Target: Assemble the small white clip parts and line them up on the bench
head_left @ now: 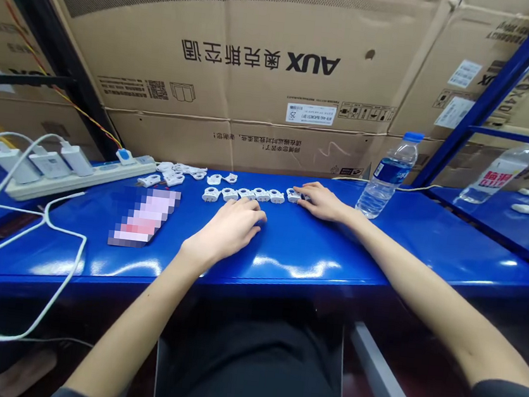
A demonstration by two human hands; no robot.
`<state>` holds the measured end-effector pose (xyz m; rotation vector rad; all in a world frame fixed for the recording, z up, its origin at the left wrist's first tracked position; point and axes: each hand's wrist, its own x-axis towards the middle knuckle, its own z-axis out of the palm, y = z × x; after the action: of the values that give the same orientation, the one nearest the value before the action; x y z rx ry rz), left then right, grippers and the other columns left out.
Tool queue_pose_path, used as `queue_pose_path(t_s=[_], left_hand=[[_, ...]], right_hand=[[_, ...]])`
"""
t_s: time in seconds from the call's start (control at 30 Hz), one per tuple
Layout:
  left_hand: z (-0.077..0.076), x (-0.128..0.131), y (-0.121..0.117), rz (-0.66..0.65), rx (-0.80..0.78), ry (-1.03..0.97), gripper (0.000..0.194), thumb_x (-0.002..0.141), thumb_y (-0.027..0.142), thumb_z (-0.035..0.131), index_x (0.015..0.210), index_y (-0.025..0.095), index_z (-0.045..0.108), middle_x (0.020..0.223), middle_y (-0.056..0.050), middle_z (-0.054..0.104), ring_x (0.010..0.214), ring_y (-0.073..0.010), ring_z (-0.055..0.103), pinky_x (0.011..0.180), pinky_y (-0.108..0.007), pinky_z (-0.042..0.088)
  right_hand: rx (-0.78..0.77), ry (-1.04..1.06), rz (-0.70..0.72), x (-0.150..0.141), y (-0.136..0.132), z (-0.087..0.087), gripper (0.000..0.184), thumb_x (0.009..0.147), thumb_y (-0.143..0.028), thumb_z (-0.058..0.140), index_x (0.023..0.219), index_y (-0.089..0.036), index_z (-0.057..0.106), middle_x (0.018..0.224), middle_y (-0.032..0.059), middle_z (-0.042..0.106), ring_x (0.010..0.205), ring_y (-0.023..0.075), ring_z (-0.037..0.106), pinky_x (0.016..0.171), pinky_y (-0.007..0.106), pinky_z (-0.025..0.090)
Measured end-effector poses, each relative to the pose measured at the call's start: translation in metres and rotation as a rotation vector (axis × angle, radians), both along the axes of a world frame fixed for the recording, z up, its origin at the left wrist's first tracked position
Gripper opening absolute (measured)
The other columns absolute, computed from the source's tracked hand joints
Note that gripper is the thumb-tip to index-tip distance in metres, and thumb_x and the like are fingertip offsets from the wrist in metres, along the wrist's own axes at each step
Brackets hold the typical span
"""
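Observation:
Several small white plastic clips lie in a row on the blue table. My left hand rests palm down just in front of the row, fingertips near the middle clips, holding nothing. My right hand lies flat at the row's right end, its fingers touching the last white clip. More loose white clips are scattered farther left at the back.
A white power strip with chargers and a looping white cable lies at the left. A blurred pink item sits left of my hand. One water bottle stands at the right, another bottle farther right. Cardboard boxes wall the back.

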<state>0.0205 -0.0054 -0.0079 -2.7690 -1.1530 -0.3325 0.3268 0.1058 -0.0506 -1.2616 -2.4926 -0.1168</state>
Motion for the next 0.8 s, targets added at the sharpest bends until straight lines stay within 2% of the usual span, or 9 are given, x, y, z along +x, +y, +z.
queue_pose_path(t_s=[0.17,0.37,0.53,0.8], left_hand=[[-0.002,-0.001,0.002,-0.014,0.005,0.003,0.025,0.101,0.016,0.054,0.112,0.020,0.076,0.114,-0.010,0.074,0.114,-0.0290,0.066,0.100,-0.044,0.050],[0.002,0.000,0.002,0.002,-0.033,0.052,0.031,0.102,0.012,0.048,0.113,0.018,0.076,0.116,-0.011,0.074,0.115,-0.0291,0.066,0.101,-0.045,0.049],[0.007,0.002,-0.001,0.009,-0.043,0.067,0.036,0.101,0.009,0.042,0.107,0.018,0.077,0.112,-0.010,0.076,0.111,-0.0284,0.067,0.101,-0.045,0.048],[0.008,0.003,-0.002,0.001,-0.023,0.018,0.032,0.100,0.008,0.044,0.102,0.018,0.075,0.105,-0.009,0.078,0.106,-0.0278,0.070,0.099,-0.045,0.048]], right_hand=[[-0.051,-0.014,0.008,0.001,0.001,-0.001,0.049,0.104,-0.028,0.049,0.150,-0.019,0.060,0.150,0.0142,0.065,0.144,0.0339,0.055,0.118,0.058,0.046],[-0.036,-0.011,-0.037,-0.010,-0.011,0.010,0.054,0.104,-0.026,0.042,0.154,-0.013,0.055,0.154,0.0167,0.060,0.148,0.0341,0.049,0.124,0.055,0.039],[0.018,-0.024,0.025,-0.024,-0.024,0.014,0.052,0.105,-0.035,0.045,0.149,-0.013,0.059,0.148,0.0167,0.064,0.141,0.0356,0.053,0.120,0.054,0.043],[0.073,0.008,0.148,-0.043,-0.034,0.010,0.040,0.103,-0.038,0.053,0.133,-0.017,0.068,0.138,0.0153,0.069,0.132,0.0348,0.057,0.114,0.053,0.046]])
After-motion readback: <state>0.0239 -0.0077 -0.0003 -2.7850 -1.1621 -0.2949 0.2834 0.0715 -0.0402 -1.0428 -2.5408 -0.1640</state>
